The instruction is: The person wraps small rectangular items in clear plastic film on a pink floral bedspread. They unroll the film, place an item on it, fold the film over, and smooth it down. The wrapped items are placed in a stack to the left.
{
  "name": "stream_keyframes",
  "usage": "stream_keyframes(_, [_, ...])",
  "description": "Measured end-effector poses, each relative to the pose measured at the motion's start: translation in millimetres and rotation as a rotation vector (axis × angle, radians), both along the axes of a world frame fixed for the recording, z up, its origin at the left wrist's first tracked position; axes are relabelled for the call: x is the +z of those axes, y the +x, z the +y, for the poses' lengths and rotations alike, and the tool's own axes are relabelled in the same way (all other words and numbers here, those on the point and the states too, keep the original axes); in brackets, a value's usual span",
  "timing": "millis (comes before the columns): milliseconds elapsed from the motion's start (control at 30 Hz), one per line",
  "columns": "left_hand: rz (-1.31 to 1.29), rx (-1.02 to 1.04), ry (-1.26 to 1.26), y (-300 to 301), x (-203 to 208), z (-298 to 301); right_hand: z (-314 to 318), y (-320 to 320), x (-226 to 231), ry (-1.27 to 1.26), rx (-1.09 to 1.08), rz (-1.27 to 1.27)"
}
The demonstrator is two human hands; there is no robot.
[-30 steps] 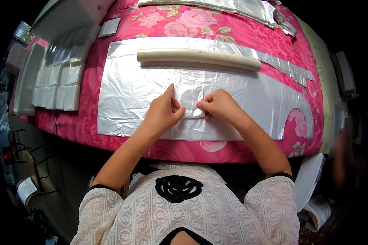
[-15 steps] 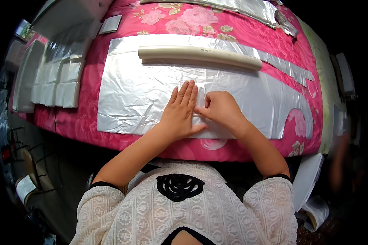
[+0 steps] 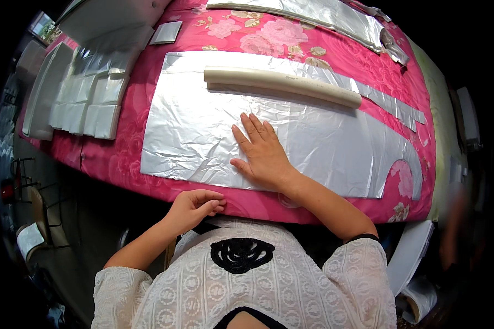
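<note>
A silvery white plastic bag (image 3: 192, 126), with handle-like strips at its right end, lies flat and creased across the pink floral cloth. My right hand (image 3: 263, 156) rests palm down on its middle, fingers spread, holding nothing. Above that hand, a cream-coloured tube (image 3: 282, 83) lies lengthwise on the bag. My left hand (image 3: 196, 209) is at the near edge of the cloth, off the bag. Its fingers are curled in toward the thumb; whether something small is between them is hidden.
Stacks of clear-wrapped white packets (image 3: 101, 118) stand at the left beside a white box-like container (image 3: 46, 93). One small packet (image 3: 166, 33) lies at the far left. Another long silvery bag bundle (image 3: 318, 16) runs along the far side of the pink cloth (image 3: 115, 164).
My left hand has lifted off the bag and drawn back to the near edge, its fingers curling. My right hand has opened from a pinch and flattened onto the bag. The view has shifted slightly.
</note>
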State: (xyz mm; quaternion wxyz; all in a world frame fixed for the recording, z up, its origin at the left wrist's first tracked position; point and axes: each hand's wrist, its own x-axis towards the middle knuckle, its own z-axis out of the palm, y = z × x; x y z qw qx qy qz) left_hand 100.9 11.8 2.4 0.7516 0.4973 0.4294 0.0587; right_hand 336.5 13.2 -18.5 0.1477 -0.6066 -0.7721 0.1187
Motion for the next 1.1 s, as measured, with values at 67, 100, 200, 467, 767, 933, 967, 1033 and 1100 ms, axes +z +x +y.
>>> stream_keyframes(67, [0.098, 0.083, -0.109, -21, -5, -11, -11, -36, -3, -0.015, 0.024, 0.112])
stream_keyframes(100, [0.103, 0.152, -0.15, -26, -4, -17, -17, -54, -1, -0.055, 0.064, 0.188])
stream_keyframes(200, [-0.032, 0.324, -0.172, -45, -29, -33, -33, -98, 4, -0.182, 0.238, 0.394])
stream_keyframes(467, [0.262, 0.069, 0.681, -36, 24, 11, -2, -64, 18, -0.01, 0.434, 0.219])
stream_keyframes(767, [-0.316, 0.48, 0.302, 21, 4, 97, 0, -34, 21, -0.24, -0.195, 1.006])
stream_keyframes(933, [-0.34, 0.546, 0.872, 60, -1, 271, -25, -13, 26, -0.082, -0.247, 0.812])
stream_keyframes(967, [-0.204, 0.478, 0.951, 61, -2, 302, -29, -12, 26, -0.064, -0.237, 0.773])
stream_keyframes(1033, [0.064, 0.399, 1.14, 49, -12, 355, -34, -14, 25, -0.03, -0.186, 0.706])
stream_keyframes(1100, [0.222, 0.387, 1.219, 51, -8, 384, -41, -13, 23, -0.023, -0.196, 0.692])
